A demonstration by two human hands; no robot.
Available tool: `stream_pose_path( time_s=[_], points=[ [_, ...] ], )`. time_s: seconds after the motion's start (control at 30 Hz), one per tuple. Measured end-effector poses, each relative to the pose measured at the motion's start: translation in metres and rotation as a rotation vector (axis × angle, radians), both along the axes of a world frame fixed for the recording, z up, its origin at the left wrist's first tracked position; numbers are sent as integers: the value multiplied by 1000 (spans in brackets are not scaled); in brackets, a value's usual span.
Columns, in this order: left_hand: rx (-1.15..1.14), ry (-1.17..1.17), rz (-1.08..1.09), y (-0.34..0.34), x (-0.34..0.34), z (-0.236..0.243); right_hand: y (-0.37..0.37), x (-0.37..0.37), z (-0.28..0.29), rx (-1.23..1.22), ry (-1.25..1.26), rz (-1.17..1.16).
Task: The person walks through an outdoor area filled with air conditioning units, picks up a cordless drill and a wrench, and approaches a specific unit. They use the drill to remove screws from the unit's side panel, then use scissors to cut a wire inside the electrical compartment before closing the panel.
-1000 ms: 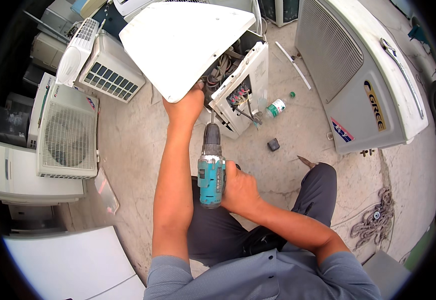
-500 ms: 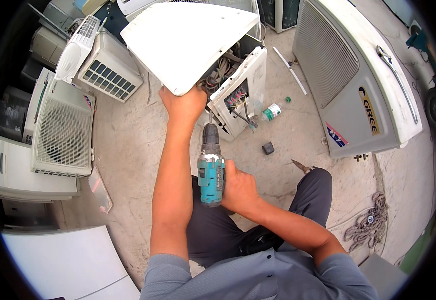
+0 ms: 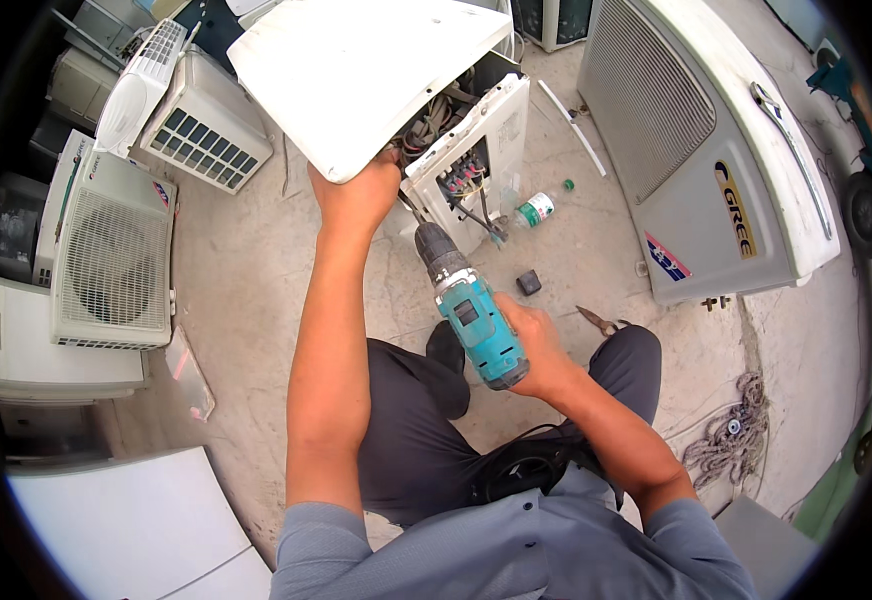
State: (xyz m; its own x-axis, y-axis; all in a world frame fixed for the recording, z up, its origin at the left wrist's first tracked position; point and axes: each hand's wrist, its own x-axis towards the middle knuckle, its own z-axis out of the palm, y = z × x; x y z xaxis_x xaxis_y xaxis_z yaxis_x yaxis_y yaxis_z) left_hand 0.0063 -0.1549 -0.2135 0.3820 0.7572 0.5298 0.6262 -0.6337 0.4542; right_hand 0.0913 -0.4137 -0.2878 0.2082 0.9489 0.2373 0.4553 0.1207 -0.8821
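Note:
My left hand [image 3: 354, 200] grips the lifted white cover [image 3: 366, 70] at its lower corner, fingertips partly hidden underneath. The cover sits over an opened air-conditioner unit [image 3: 504, 160], with tangled cables [image 3: 426, 130] inside and a terminal block [image 3: 461, 175] on its side. My right hand [image 3: 541, 350] is closed around a teal cordless drill [image 3: 478, 330], whose dark chuck [image 3: 436, 245] points up and left at the unit's lower corner; whether the tip touches cannot be told.
Old units [image 3: 111, 265] crowd the left; a large grey unit [image 3: 696, 230] with a wrench [image 3: 796, 160] on top stands right. On the concrete are a bottle [image 3: 536, 210], dark block [image 3: 528, 283], pliers [image 3: 601, 322], white strip [image 3: 571, 125] and rope pile [image 3: 726, 445].
The drill has swung from upright to slanted, its rear end moving right with my right hand. My left hand and the cover sit slightly higher and further left in view.

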Motion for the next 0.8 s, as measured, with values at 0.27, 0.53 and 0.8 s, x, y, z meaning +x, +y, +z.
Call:
stream_pose_path(
  time_s=[0.27,0.53,0.8],
  points=[
    [121,-129,-96,6,7,2,-6,84,45,-291,852,165],
    [-36,-186,-70,3,16,7,-58,91,-83,-527,-201,-199],
    [-88,-239,-75,9,14,0,-45,59,-176,-874,-578,-78]
  ],
)
